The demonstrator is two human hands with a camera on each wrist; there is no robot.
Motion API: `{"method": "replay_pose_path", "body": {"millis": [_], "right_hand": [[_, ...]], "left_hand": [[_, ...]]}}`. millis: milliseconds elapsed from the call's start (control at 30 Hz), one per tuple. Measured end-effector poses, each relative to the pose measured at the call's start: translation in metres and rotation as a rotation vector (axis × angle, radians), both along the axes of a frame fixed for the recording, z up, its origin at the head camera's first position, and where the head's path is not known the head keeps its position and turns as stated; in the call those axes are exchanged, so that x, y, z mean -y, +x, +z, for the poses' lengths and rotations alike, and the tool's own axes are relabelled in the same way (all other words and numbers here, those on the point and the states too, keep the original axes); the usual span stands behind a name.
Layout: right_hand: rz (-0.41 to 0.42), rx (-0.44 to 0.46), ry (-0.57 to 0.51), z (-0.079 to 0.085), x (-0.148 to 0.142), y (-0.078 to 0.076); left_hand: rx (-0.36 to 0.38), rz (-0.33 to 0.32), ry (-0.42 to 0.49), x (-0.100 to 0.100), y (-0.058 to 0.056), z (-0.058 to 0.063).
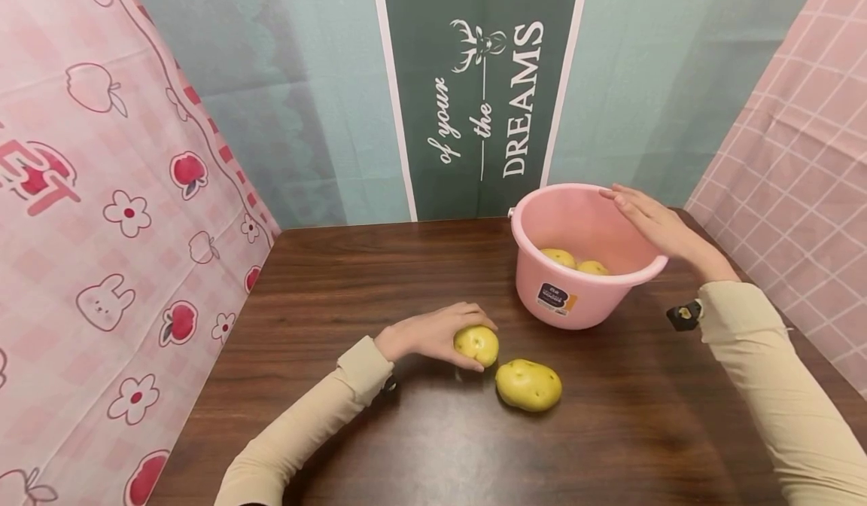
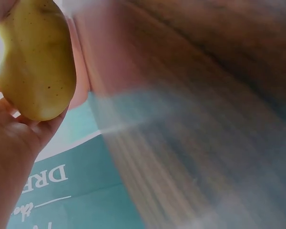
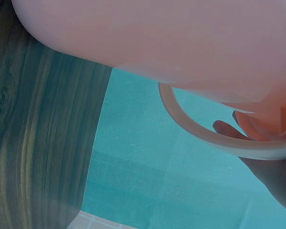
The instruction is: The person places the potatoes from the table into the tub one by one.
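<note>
My left hand [image 1: 433, 333] grips a yellow potato [image 1: 477, 345], fingers over its far side and thumb along its near side. The left wrist view shows this potato [image 2: 38, 62] large, against the fingers. Just right of it, a second potato [image 1: 529, 385] lies on the table. A pink bucket [image 1: 596, 303] stands upright behind them, with potatoes [image 1: 558, 257] visible inside. On the bucket's right rim rests my right hand [image 1: 650, 224], its fingers extended over the opening. In the right wrist view, the bucket's curved handle [image 3: 195, 131] passes in front of that hand.
The dark wooden table [image 1: 325, 288] runs back to a green wall cloth [image 1: 325, 114]. Pink patterned cloth [image 1: 135, 265] hangs along the left, and pink gridded cloth [image 1: 792, 160] along the right, close to the bucket's side.
</note>
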State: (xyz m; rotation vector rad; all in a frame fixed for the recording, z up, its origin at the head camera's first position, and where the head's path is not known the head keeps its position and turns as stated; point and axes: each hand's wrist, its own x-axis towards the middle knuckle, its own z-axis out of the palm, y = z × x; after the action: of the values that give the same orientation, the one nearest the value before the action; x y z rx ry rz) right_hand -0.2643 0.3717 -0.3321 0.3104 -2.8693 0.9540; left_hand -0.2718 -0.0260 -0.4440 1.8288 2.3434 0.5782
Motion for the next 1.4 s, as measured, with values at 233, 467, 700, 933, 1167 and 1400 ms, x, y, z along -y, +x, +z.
{"method": "replay_pose_path", "body": {"millis": [233, 467, 700, 933, 1167, 1400], "right_hand": [[0.003, -0.01, -0.002, 0.0, 0.0, 0.0], [0.004, 0.001, -0.006, 0.0, -0.001, -0.001], [-0.015, 0.037, -0.016, 0.001, -0.002, -0.002], [-0.013, 0.035, -0.016, 0.0, -0.002, -0.001], [-0.001, 0.02, -0.018, -0.001, -0.002, -0.001], [0.003, -0.003, -0.006, -0.002, -0.002, -0.001]], "left_hand": [[0.016, 0.013, 0.028, -0.002, -0.005, 0.009], [0.004, 0.021, 0.062, -0.003, -0.01, 0.016], [0.011, 0.021, 0.089, -0.005, -0.012, 0.023], [0.007, 0.027, 0.11, -0.007, -0.013, 0.031], [-0.005, 0.035, 0.13, -0.008, -0.014, 0.037], [-0.007, 0.044, 0.148, -0.008, -0.016, 0.041]]}}
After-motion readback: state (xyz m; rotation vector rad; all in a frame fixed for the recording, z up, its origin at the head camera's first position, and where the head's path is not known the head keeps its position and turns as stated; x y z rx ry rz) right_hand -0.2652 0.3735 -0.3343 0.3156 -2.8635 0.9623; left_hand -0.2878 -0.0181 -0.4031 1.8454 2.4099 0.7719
